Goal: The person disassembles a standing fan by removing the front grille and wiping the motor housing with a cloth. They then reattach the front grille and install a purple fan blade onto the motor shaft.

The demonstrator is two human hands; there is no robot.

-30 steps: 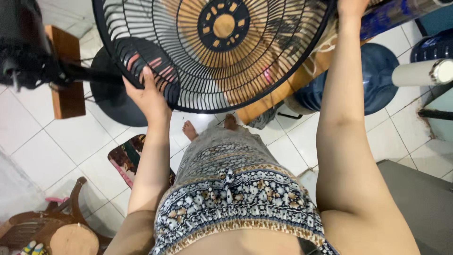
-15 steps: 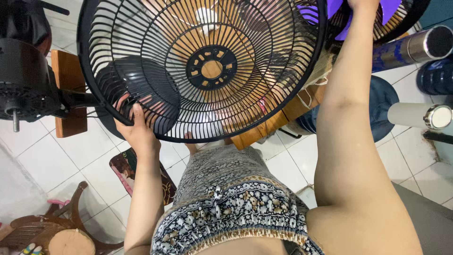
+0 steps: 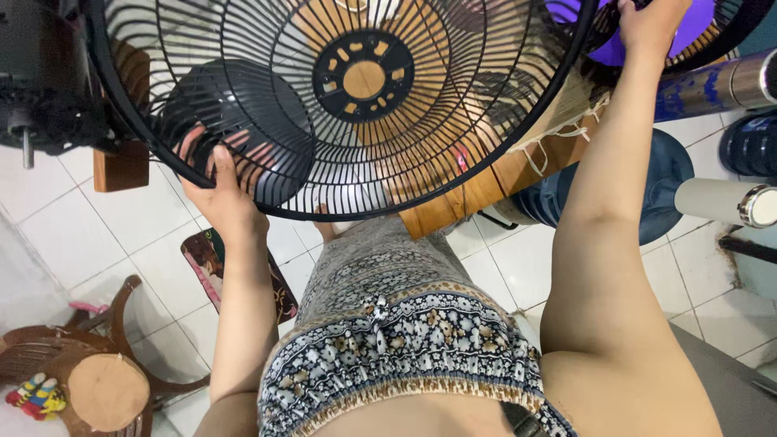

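Nearest the camera, a patterned blue, white and brown garment (image 3: 405, 332) covers the person's front. Below lies a white tiled floor (image 3: 89, 235), bearing a round wooden stool (image 3: 105, 392) at its lower left and a dark patterned mat (image 3: 212, 263) beside the left forearm. The left hand (image 3: 214, 190) is closed on the lower left rim of the round black wire fan guard (image 3: 340, 105), fingers threaded through the bars. The right hand (image 3: 651, 24) grips the guard's upper right rim. Beyond it stand a black fan motor housing (image 3: 40, 89), a brown wooden tabletop (image 3: 477, 182), a blue water jug (image 3: 655, 174) and a cylindrical silver flask (image 3: 728, 202).
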